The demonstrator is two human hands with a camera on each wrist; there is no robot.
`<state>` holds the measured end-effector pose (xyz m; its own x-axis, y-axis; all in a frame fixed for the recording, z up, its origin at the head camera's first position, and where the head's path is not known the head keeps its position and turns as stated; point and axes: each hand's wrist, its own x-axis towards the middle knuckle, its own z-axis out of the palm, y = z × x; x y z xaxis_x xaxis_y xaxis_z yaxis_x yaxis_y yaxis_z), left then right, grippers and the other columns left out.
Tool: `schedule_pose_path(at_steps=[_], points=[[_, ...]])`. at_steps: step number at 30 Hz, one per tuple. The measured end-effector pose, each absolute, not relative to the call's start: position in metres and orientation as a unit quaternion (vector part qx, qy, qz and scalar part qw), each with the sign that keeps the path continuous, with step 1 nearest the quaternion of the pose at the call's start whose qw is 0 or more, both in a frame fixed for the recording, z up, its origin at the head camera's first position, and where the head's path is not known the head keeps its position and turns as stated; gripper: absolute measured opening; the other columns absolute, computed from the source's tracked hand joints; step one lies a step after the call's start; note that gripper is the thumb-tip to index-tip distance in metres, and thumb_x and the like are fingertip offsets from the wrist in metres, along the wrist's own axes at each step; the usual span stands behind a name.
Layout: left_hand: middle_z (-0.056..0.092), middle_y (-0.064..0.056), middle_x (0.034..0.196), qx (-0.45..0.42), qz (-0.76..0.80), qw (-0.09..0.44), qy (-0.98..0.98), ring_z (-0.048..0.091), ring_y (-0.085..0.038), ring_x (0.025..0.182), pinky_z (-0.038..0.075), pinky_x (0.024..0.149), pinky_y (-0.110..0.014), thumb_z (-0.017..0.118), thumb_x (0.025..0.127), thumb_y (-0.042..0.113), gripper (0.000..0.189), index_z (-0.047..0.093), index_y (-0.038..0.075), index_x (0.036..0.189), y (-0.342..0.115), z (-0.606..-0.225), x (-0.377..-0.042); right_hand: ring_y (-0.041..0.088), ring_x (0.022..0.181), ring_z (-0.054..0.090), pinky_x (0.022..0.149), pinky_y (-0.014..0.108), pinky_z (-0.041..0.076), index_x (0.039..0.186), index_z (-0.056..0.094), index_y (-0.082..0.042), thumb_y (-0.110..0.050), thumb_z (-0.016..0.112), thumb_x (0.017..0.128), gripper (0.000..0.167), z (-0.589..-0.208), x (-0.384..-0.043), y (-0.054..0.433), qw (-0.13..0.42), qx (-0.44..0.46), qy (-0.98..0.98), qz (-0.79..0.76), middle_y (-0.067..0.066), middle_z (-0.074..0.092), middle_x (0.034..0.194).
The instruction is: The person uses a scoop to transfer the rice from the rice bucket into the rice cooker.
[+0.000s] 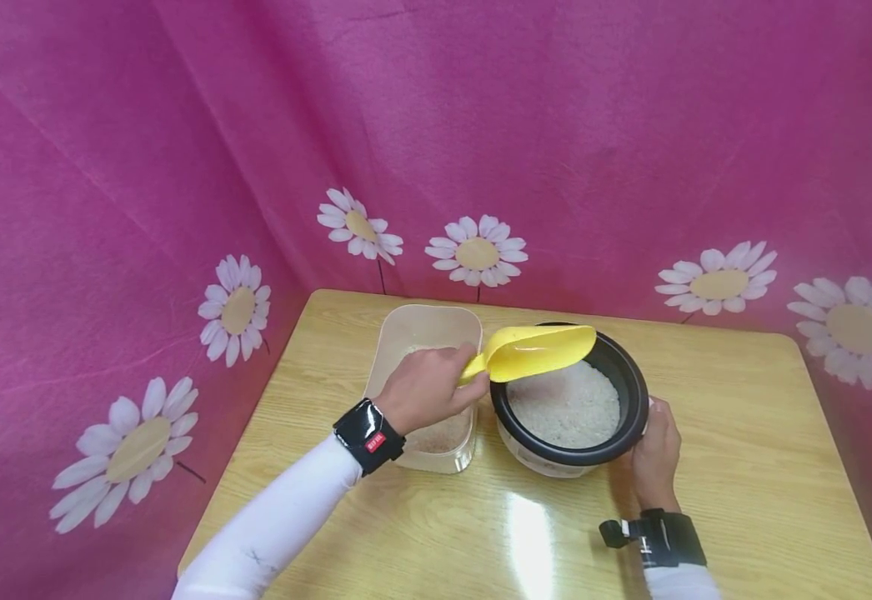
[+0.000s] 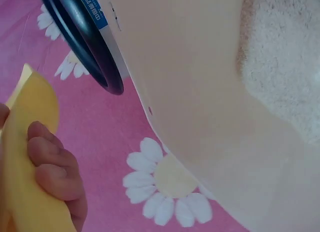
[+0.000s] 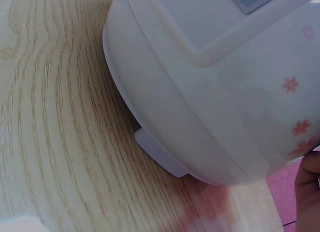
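My left hand (image 1: 428, 385) grips the handle of a yellow scoop (image 1: 541, 352), whose bowl reaches over the black-rimmed rice cooker (image 1: 544, 463). Bare yellow plastic shows inside the scoop. White rice (image 1: 574, 408) lies in the cooker. Under the left hand stands a pale plastic container (image 1: 393, 346), also with rice (image 1: 445, 435) in it, partly hidden by that hand. At the cooker's right side my right hand (image 1: 657, 450) holds a small side handle; in the right wrist view only some fingers (image 3: 309, 177) show beside the white, flower-printed body (image 3: 225, 101).
Both vessels stand on a light wooden table (image 1: 736, 433), the container close to the cooker's left side. A pink cloth (image 1: 556, 150) with printed daisies hangs behind the table and along its sides.
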<state>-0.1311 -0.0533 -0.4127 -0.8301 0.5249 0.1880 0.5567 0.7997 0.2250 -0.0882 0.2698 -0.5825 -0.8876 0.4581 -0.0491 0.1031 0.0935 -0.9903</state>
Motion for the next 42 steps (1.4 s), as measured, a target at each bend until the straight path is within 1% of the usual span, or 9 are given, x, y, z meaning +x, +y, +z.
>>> schedule_pose_path(at_steps=[5,10,14,19,24,27,32,38,42], points=[[0.046,0.007,0.06,-0.23,-0.183,0.07,-0.953,0.04,-0.006,0.05,0.026,0.047,-0.018,0.057,0.1,0.034,0.026,0.058,0.014,0.083,-0.072,-0.415,-0.125,0.004,0.096,0.054,0.085,0.014,0.039,0.115,0.065,-0.024,-0.049,0.028,0.11,0.045,-0.582,-0.09,0.266,0.146,-0.191,-0.72,0.651,-0.017,0.061,0.098],[0.05,0.003,0.062,-0.165,-0.235,0.102,-0.952,0.043,-0.008,0.052,0.03,0.048,-0.02,0.061,0.1,0.031,0.025,0.064,0.008,0.09,-0.095,-0.415,-0.117,0.004,0.094,0.054,0.084,0.015,0.039,0.111,0.066,-0.025,-0.047,0.029,0.11,0.043,-0.584,-0.09,0.266,0.153,-0.195,-0.728,0.639,-0.016,0.06,0.095],[0.052,0.001,0.065,-0.104,-0.263,0.123,-0.951,0.045,-0.011,0.056,0.034,0.051,-0.023,0.063,0.1,0.03,0.024,0.067,0.008,0.092,-0.111,-0.415,-0.107,0.004,0.093,0.052,0.083,0.016,0.037,0.109,0.064,-0.027,-0.048,0.027,0.11,0.042,-0.585,-0.088,0.268,0.155,-0.199,-0.736,0.628,-0.016,0.058,0.093],[0.052,-0.002,0.068,-0.012,-0.302,0.113,-0.947,0.047,-0.015,0.06,0.035,0.055,-0.026,0.062,0.102,0.032,0.027,0.068,0.008,0.093,-0.13,-0.423,-0.088,0.007,0.092,0.052,0.082,0.017,0.038,0.112,0.064,-0.026,-0.046,0.026,0.111,0.043,-0.585,-0.086,0.267,0.148,-0.199,-0.72,0.648,-0.014,0.058,0.093],[0.056,-0.007,0.073,0.084,-0.328,0.106,-0.935,0.049,-0.018,0.063,0.035,0.058,-0.026,0.059,0.105,0.034,0.034,0.07,0.002,0.111,-0.149,-0.442,-0.067,0.007,0.093,0.053,0.083,0.017,0.038,0.113,0.065,-0.024,-0.047,0.027,0.111,0.044,-0.585,-0.089,0.267,0.148,-0.195,-0.713,0.657,-0.013,0.059,0.094],[0.054,-0.007,0.073,0.121,-0.329,0.102,-0.931,0.047,-0.017,0.062,0.033,0.058,-0.026,0.058,0.105,0.033,0.036,0.07,0.001,0.115,-0.16,-0.457,-0.054,0.007,0.094,0.053,0.084,0.017,0.038,0.113,0.065,-0.024,-0.047,0.028,0.111,0.045,-0.586,-0.09,0.267,0.147,-0.199,-0.706,0.664,-0.013,0.06,0.094],[0.049,-0.004,0.069,0.172,-0.318,0.105,-0.927,0.043,-0.016,0.059,0.031,0.055,-0.027,0.055,0.106,0.032,0.035,0.07,0.0,0.111,-0.177,-0.479,-0.036,0.007,0.091,0.055,0.085,0.017,0.038,0.112,0.067,-0.023,-0.047,0.029,0.11,0.045,-0.588,-0.09,0.268,0.15,-0.212,-0.691,0.675,-0.013,0.062,0.093],[0.055,-0.007,0.073,0.202,-0.302,0.106,-0.926,0.049,-0.02,0.065,0.034,0.059,-0.03,0.055,0.106,0.031,0.036,0.07,-0.002,0.111,-0.19,-0.499,-0.02,0.007,0.088,0.055,0.083,0.018,0.037,0.106,0.068,-0.025,-0.048,0.031,0.109,0.043,-0.589,-0.092,0.267,0.157,-0.224,-0.689,0.671,-0.015,0.063,0.089],[0.05,-0.005,0.074,0.228,-0.297,0.09,-0.923,0.048,-0.02,0.066,0.033,0.059,-0.03,0.05,0.107,0.031,0.037,0.068,-0.001,0.107,-0.197,-0.513,-0.009,0.008,0.089,0.055,0.084,0.018,0.037,0.107,0.069,-0.023,-0.048,0.032,0.109,0.045,-0.588,-0.092,0.266,0.152,-0.225,-0.679,0.682,-0.013,0.063,0.089]])
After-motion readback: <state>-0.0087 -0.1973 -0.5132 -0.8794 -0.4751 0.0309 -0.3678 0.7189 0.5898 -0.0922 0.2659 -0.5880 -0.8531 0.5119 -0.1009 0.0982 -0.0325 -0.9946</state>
